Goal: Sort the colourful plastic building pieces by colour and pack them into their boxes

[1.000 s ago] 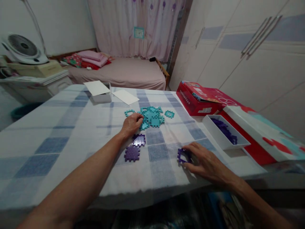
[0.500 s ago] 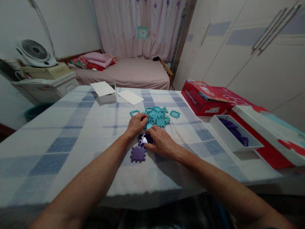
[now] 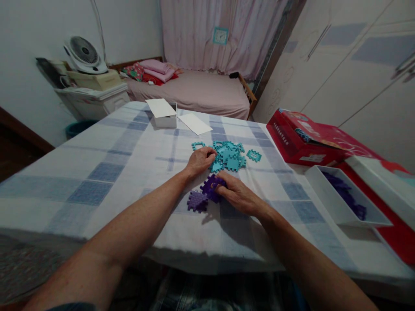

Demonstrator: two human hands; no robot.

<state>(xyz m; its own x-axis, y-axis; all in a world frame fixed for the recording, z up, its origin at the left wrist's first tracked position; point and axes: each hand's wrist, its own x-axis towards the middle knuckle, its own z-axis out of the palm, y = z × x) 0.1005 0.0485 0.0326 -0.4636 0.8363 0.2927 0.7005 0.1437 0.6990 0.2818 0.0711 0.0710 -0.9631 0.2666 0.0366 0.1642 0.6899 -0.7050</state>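
My right hand (image 3: 238, 192) pinches a dark purple interlocking tile (image 3: 210, 188) with notched edges, tilted up off the cloth. Under its lower left edge lies another purple tile (image 3: 196, 201), flat on the table. My left hand (image 3: 200, 160) is closed at the left side of a heap of teal interlocking tiles (image 3: 232, 163), its fingertips at the heap's edge; whatever they hold is hidden. One loose teal frame-shaped piece (image 3: 198, 145) lies just beyond my left hand, and a teal tile (image 3: 253, 155) sits apart to the right of the heap.
A white box (image 3: 378, 219) of purple pieces stands on the right, beside a red box (image 3: 292, 147). Toward the back left are a small white box (image 3: 166, 122) with its lid askew and a white card (image 3: 195, 124). A checked cloth (image 3: 145, 172) covers the table.
My right hand has lifted and tilted the dark purple tile, which lay flatter before. My left hand stays by the teal heap. The camera view has swung to the left.
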